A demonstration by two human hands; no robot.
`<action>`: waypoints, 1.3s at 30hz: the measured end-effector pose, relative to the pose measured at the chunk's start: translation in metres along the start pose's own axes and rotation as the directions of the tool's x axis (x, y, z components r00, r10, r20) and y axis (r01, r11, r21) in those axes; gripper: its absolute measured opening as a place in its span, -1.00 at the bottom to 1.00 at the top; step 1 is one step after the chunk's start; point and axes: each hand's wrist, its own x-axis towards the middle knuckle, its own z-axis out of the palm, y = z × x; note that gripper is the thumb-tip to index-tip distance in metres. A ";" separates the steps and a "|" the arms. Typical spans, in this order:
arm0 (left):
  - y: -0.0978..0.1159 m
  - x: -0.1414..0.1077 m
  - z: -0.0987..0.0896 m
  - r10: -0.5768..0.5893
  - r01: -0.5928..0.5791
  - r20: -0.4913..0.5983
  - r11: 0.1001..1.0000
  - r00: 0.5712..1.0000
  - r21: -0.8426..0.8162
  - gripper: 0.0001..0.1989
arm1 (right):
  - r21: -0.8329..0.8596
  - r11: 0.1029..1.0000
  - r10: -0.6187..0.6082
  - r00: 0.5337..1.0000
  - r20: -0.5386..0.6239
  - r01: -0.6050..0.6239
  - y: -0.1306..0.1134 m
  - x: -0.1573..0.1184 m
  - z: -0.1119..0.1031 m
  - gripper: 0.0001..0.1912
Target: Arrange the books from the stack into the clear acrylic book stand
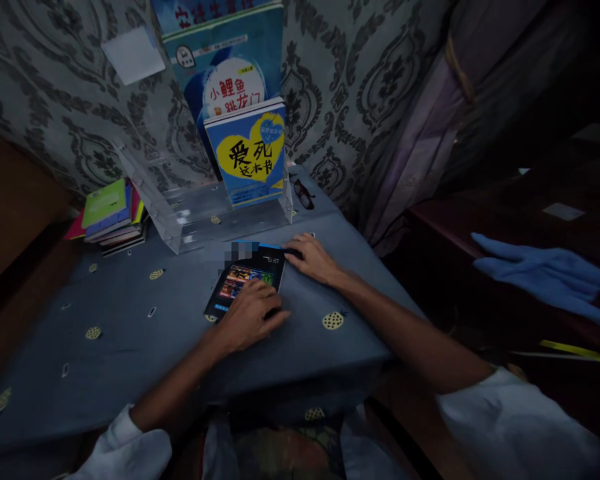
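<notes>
Patterned grey wallpaper (pixel 375 73) at the back, dim light; counter (pixel 130 347) under a blue-grey cloth printed with yellow pineapples. Thin black-covered booklet with a panel of colourful pictures (pixel 253 273) flat on the cloth, tilted slightly, near the middle of the counter. Part of its upper left is hidden by pixelation.

Left hand (pixel 254 312): grip open, palm down, fingers loosely bent and resting over the lower right of the booklet, covering part of the picture panel. Thumb out to the right, apart from the fingers. Right hand (pixel 313 259): palm down, fingers at the booklet's upper right corner; cannot tell whether the grip pinches the edge or only touches it.

Just behind the booklet, clear acrylic book rack (pixel 220 225). On its right side, upright blue book with a yellow heart (pixel 250 160), larger blue-green book (pixel 250 53) behind, another blue book (pixel 215 12) at the top. Dark-framed glasses (pixel 304 195) right of the rack. Stack of colourful thin books (pixel 113 217), green cover uppermost, to the rack's left. White paper (pixel 133 57) against the wallpaper.

Far right, well apart from the hands: blue glove (pixel 545 270) on a dark red surface (pixel 445 230).
</notes>
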 end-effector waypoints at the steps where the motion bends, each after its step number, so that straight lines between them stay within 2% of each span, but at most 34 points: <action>1: -0.001 -0.001 0.000 -0.049 0.050 -0.026 0.998 0.998 0.032 -0.79 | 0.017 1.000 0.003 1.000 -0.004 -0.003 -0.003 -0.003 0.000 -0.74; 3: -0.001 0.001 0.002 -0.168 0.177 -0.079 0.977 0.983 0.118 -0.86 | 0.063 0.998 0.019 1.000 -0.008 -0.018 -0.009 -0.007 -0.002 -0.73; 6: 0.002 0.011 0.004 -0.323 0.340 -0.108 0.898 0.940 0.280 -0.77 | 0.127 0.990 0.056 0.998 -0.010 -0.055 -0.015 -0.010 -0.004 -0.71; 11: 0.013 0.032 0.001 -0.424 0.401 -0.052 0.801 0.904 0.445 -0.73 | 0.202 0.972 0.123 0.992 -0.019 -0.116 -0.018 -0.009 -0.008 -0.68; 16: 0.018 0.037 -0.003 -0.430 0.381 0.001 0.801 0.903 0.462 -0.70 | 0.218 0.960 0.179 0.984 -0.001 -0.174 -0.016 -0.010 -0.009 -0.66; 24: 0.020 0.040 -0.008 -0.453 0.376 0.053 0.795 0.890 0.476 -0.64 | 0.242 0.949 0.213 0.977 -0.026 -0.200 -0.018 -0.009 -0.014 -0.66; 34: 0.017 0.037 -0.017 -0.426 0.395 -0.016 0.824 0.905 0.406 -0.67 | 0.234 0.953 0.205 0.978 -0.032 -0.192 -0.015 -0.008 -0.013 -0.67; 39: 0.016 0.036 -0.015 -0.416 0.395 -0.034 0.832 0.909 0.391 -0.67 | 0.225 0.956 0.199 0.980 -0.033 -0.186 -0.014 -0.008 -0.013 -0.66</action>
